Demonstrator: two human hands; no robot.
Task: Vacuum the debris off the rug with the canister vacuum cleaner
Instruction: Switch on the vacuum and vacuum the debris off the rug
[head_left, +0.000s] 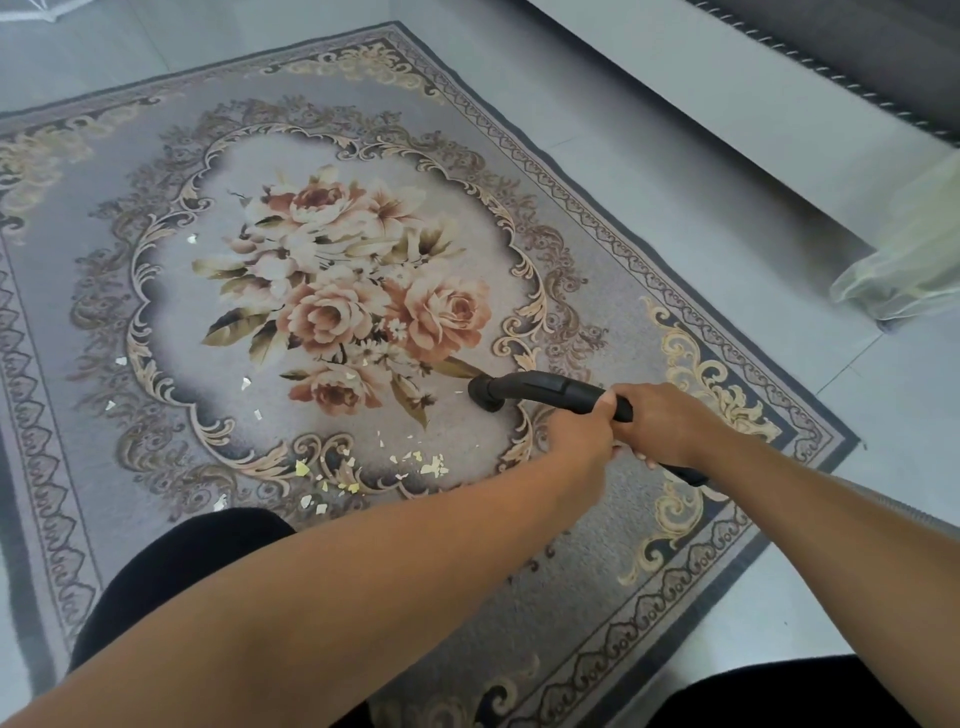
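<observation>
Rug (156, 322): floral, on tiled floor (904, 415).
Hose handle (550, 387): black; left grip (579, 434) and right grip (662, 426) both clamped round it, likely to steady its nozzle (484, 396), set on the rug right of centre.
Debris (415, 462): pale scraps, scattered near and left of the nozzle.

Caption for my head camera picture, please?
Left hand and right hand hold the vacuum nozzle near scraps on the flowery rug.

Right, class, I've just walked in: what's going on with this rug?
A person grips the black vacuum tube with both hands, the left hand just ahead of the right hand. The tube's open end is down at the rug, beside the flower pattern. Pale debris lies scattered to its left, not yet picked up.
</observation>
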